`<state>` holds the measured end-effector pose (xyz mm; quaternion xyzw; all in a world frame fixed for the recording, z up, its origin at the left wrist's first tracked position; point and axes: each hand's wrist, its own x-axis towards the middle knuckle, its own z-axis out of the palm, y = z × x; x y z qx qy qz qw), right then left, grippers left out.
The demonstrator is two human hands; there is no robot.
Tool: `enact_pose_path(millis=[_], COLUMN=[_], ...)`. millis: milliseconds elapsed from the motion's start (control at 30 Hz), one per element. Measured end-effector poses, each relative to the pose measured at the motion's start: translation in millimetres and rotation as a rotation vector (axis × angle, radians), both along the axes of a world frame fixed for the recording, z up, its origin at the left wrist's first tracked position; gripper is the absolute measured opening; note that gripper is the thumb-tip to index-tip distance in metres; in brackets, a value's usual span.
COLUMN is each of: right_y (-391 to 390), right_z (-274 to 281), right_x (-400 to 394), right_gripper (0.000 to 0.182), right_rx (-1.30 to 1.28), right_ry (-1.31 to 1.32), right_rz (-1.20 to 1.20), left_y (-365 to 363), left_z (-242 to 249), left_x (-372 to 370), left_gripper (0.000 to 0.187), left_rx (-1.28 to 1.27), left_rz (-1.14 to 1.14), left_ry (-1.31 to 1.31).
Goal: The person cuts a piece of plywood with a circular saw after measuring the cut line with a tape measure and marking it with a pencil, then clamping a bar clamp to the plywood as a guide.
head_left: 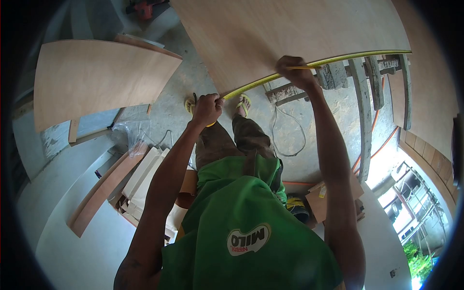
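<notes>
A yellow tape measure (348,56) stretches along the near edge of a large plywood sheet (309,29), from its right corner to its left corner. My left hand (208,109) is closed on the tape at the left corner, with a bit of yellow showing beneath the hand. A slim yellow pencil (304,67) is gripped in my right hand (293,71), whose fist rests at the sheet's edge beside the tape. My fingers hide part of the tape there.
Wooden supports (360,96) stand under the sheet at right. Another plywood panel (101,79) lies at left, near a clear plastic bag (130,135). A cord (302,140) loops on the concrete floor (285,125). Orange cable (377,150) runs at right, and a red tool (143,9) sits at the back.
</notes>
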<state>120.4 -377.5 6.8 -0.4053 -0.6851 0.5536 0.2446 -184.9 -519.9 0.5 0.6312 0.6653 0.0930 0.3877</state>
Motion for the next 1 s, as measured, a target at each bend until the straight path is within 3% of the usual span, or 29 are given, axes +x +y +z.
enact_pose_path(millis=[67,100,167,200,267,300,367,500,533,600,700,1000], right_y=[-10,-18,-36,-49,-65,-69,-72,-53,-44,-26,-21,-15], right_z=[10,15,1,-21,-9,-4,1,2,7,24,26,41], right_x=[6,1,25,45,46,47,55,88,93,104,130,125], right_gripper=[0.017,0.024,0.032,0.037,0.040,0.040,0.043,0.034,0.030,0.026,0.025,0.030], right_rx=[0.053,-0.006,-0.009,0.002,-0.362,-0.361,-0.672,-0.458,-0.322,-0.295,-0.266,-0.332], right_ry=[0.204,0.405,0.483,0.384,0.395,0.398,0.295,0.561,0.538,0.528,0.464,0.486], right_rz=[-0.448,-0.795,-1.129,-1.249,-1.533,-1.537,-1.250,-1.026,-1.074,-1.288,-1.134,-1.101], left_y=[1,0,-2,0,-2,-3,-7,-9,-8,-4,4,11], left_z=[0,0,3,13,26,31,42,42,42,45,54,56], left_x=[-2,-3,-2,0,6,11,24,57,66,85,111,124], left_gripper=[0.025,0.025,0.026,0.026,0.027,0.026,0.022,0.021,0.022,0.023,0.022,0.023], left_rx=[0.008,0.014,0.017,-0.034,-0.083,-0.135,-0.310,-0.481,-0.496,-0.512,-0.408,-0.409], left_rz=[0.012,-0.001,-0.021,-0.055,-0.095,-0.114,-0.128,-0.129,-0.113,-0.100,-0.168,-0.139], left_ry=[-0.015,-0.036,-0.066,-0.110,-0.152,-0.309,-0.498,-0.593,-0.660,-0.729,-0.680,-0.676])
